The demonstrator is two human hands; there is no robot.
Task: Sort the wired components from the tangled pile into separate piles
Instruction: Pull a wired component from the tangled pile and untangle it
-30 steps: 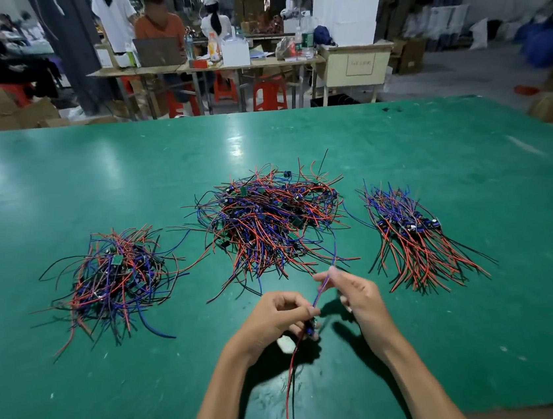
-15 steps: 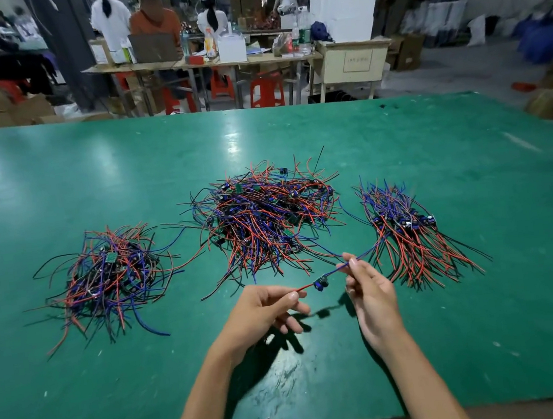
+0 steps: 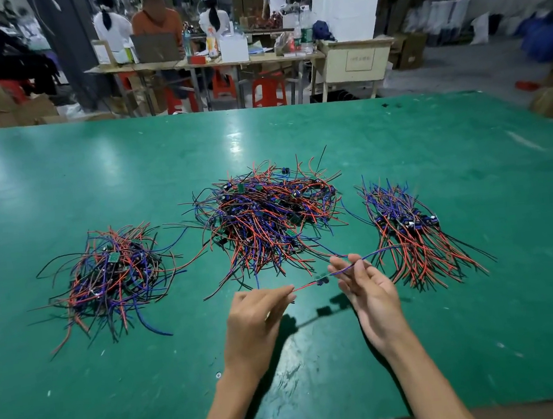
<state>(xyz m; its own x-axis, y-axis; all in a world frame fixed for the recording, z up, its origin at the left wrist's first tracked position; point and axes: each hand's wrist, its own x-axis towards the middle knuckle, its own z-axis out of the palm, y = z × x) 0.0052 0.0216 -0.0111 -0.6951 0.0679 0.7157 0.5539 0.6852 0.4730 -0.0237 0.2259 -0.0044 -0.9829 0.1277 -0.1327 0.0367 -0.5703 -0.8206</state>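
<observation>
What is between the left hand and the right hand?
Head view: a wired component, stretched between left hand and right hand, above the green table.

Head camera, wide-angle, looking forward-down across green table [image 3: 92,182], near.

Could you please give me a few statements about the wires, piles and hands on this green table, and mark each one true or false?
1. Three piles of wires lie on the green table. True.
2. The middle pile is the smallest. False: it is the largest.
3. The left hand and right hand hold one wired part stretched between them. True.
4. The held part rests inside the left pile. False: it is held in front of the middle pile.
5. The right pile has its wires lying roughly parallel. True.
</observation>
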